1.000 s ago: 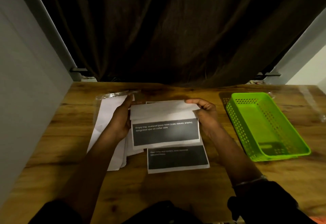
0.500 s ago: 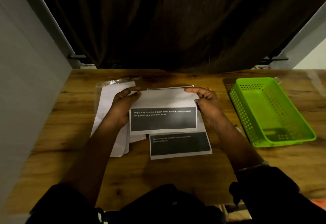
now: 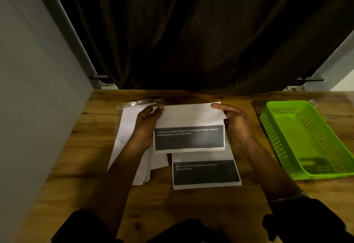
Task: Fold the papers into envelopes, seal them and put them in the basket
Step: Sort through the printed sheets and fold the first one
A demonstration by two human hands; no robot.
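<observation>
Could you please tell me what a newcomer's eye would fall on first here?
The bright green basket at the right of the wooden table stands out most against the dim room and dark curtain. At the table's middle, the left hand and right hand pinch a folded paper with a dark printed block by its two ends, over another printed sheet lying flat.

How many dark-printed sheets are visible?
2. The held sheet is between left hand and right hand; the lower sheet lies flat on the table, partly beneath it. The white pile may hide more.
</observation>
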